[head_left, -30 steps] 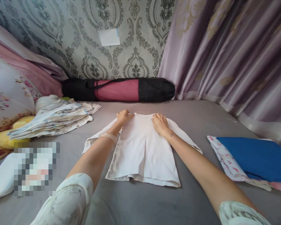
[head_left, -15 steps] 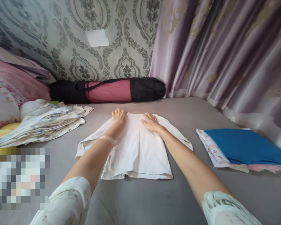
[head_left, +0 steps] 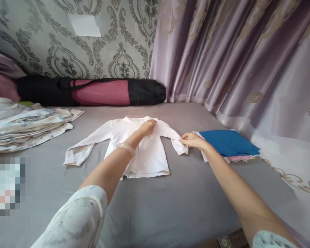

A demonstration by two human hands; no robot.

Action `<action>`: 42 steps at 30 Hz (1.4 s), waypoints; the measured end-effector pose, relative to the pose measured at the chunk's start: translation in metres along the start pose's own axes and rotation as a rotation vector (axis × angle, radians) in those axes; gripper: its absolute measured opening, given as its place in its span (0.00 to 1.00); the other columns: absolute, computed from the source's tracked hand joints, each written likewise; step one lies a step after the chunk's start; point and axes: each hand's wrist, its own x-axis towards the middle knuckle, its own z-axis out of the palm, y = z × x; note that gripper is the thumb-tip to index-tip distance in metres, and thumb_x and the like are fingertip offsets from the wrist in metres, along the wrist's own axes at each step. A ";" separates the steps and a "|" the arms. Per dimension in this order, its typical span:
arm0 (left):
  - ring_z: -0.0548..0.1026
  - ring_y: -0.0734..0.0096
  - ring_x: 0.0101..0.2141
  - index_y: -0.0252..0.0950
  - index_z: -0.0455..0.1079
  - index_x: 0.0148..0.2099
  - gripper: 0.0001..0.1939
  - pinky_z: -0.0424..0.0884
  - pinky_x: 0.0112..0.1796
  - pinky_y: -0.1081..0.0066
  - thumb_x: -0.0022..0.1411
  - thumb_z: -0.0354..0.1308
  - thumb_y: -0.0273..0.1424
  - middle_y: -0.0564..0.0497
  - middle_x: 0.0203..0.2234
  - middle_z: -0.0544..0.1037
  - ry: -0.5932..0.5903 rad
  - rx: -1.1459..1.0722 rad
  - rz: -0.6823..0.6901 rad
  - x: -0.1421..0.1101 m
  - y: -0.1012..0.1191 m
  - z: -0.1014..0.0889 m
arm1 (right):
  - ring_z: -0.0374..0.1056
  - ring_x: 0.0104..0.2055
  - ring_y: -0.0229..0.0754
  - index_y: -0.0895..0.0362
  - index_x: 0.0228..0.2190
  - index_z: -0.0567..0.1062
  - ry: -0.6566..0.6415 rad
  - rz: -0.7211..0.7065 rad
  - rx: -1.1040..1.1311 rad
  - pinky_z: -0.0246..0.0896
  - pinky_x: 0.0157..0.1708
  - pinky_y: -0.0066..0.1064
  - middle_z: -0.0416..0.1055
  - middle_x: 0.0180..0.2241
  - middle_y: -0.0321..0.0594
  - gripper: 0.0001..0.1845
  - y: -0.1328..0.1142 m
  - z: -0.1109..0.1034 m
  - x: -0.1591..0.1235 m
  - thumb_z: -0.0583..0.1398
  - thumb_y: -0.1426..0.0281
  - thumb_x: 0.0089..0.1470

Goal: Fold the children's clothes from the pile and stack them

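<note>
A white long-sleeved shirt (head_left: pixel 139 165) lies spread on the grey bedsheet, collar away from me and hem towards me. My left hand (head_left: pixel 147 127) reaches across its chest and rests on the fabric by the right-hand shoulder, fingers stretched out. At the far end of the right sleeve, my right hand (head_left: pixel 192 140) pinches the fabric between thumb and fingers; part of this sleeve is bent over near the cuff. The left sleeve extends outward, its cuff angled towards me.
Just beyond my right hand sits a folded blue cloth (head_left: pixel 227 142) on patterned fabric. Layered light garments (head_left: pixel 28 127) lie at the left. A black and pink rolled bag (head_left: pixel 100 92) lies along the wall. Purple curtains (head_left: pixel 196 51) hang at the right.
My left hand has shifted right across the shirt from the left shoulder. My right hand has left the other shoulder and taken hold of the right sleeve's end. The view has turned right.
</note>
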 end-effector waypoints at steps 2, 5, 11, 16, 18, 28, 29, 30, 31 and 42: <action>0.67 0.63 0.57 0.27 0.67 0.54 0.20 0.60 0.59 0.68 0.63 0.44 0.21 0.38 0.54 0.71 0.009 -0.008 0.008 0.002 0.007 0.013 | 0.71 0.26 0.37 0.58 0.35 0.75 -0.094 0.031 0.079 0.61 0.26 0.25 0.77 0.28 0.37 0.11 0.000 0.001 -0.006 0.62 0.64 0.50; 0.65 0.62 0.59 0.26 0.64 0.57 0.21 0.57 0.60 0.63 0.66 0.40 0.23 0.37 0.57 0.69 0.043 0.002 -0.016 0.001 0.011 0.025 | 0.71 0.31 0.39 0.57 0.38 0.73 -0.113 0.033 0.096 0.60 0.27 0.24 0.77 0.33 0.38 0.14 -0.010 -0.006 -0.012 0.63 0.69 0.47; 0.54 0.57 0.65 0.31 0.58 0.64 0.25 0.48 0.64 0.56 0.70 0.39 0.34 0.42 0.65 0.59 0.012 0.047 -0.138 -0.003 0.013 0.033 | 0.67 0.45 0.46 0.56 0.44 0.70 0.311 -0.189 -0.399 0.58 0.40 0.32 0.71 0.45 0.48 0.19 -0.036 -0.014 -0.046 0.50 0.80 0.54; 0.51 0.57 0.66 0.31 0.54 0.67 0.27 0.45 0.64 0.57 0.71 0.36 0.35 0.43 0.66 0.56 -0.024 0.100 -0.173 -0.002 0.015 0.034 | 0.65 0.50 0.46 0.54 0.47 0.71 0.011 -0.432 -0.528 0.57 0.44 0.31 0.69 0.49 0.45 0.24 -0.034 -0.009 -0.069 0.52 0.82 0.50; 0.50 0.58 0.66 0.32 0.53 0.67 0.27 0.45 0.64 0.58 0.71 0.36 0.36 0.44 0.66 0.56 -0.035 0.114 -0.170 -0.002 0.014 0.034 | 0.65 0.52 0.45 0.52 0.51 0.70 -0.068 -0.426 -0.390 0.57 0.44 0.29 0.69 0.52 0.41 0.25 -0.028 -0.015 -0.065 0.54 0.77 0.51; 0.49 0.59 0.66 0.34 0.52 0.68 0.28 0.45 0.64 0.59 0.70 0.35 0.36 0.47 0.67 0.54 -0.057 0.131 -0.194 -0.002 0.016 0.031 | 0.70 0.45 0.46 0.57 0.41 0.76 -0.052 0.075 -0.399 0.58 0.38 0.30 0.75 0.43 0.47 0.17 -0.011 -0.017 -0.020 0.60 0.61 0.53; 0.49 0.60 0.66 0.35 0.52 0.68 0.28 0.45 0.64 0.58 0.70 0.35 0.36 0.47 0.67 0.54 -0.062 0.131 -0.198 -0.002 0.017 0.030 | 0.70 0.41 0.45 0.57 0.38 0.77 -0.073 0.083 -0.377 0.58 0.35 0.29 0.76 0.39 0.45 0.15 -0.010 -0.017 -0.017 0.61 0.61 0.51; 0.49 0.59 0.67 0.35 0.52 0.68 0.28 0.45 0.64 0.58 0.70 0.35 0.36 0.47 0.67 0.53 -0.070 0.129 -0.204 -0.002 0.019 0.029 | 0.70 0.38 0.43 0.57 0.34 0.77 -0.097 0.086 -0.344 0.57 0.32 0.28 0.76 0.33 0.42 0.12 -0.009 -0.018 -0.013 0.62 0.62 0.49; 0.48 0.59 0.67 0.34 0.51 0.68 0.28 0.45 0.64 0.58 0.70 0.34 0.36 0.47 0.68 0.53 -0.081 0.128 -0.209 -0.002 0.020 0.028 | 0.69 0.34 0.41 0.57 0.30 0.77 -0.118 0.084 -0.298 0.55 0.29 0.27 0.74 0.28 0.38 0.10 -0.007 -0.020 -0.010 0.63 0.63 0.47; 0.45 0.54 0.67 0.37 0.46 0.70 0.32 0.43 0.64 0.56 0.70 0.33 0.44 0.47 0.69 0.49 -0.123 0.112 -0.240 -0.001 0.023 0.024 | 0.66 0.27 0.39 0.57 0.34 0.73 0.287 0.144 0.296 0.58 0.26 0.27 0.71 0.27 0.38 0.07 0.029 -0.066 0.024 0.61 0.70 0.49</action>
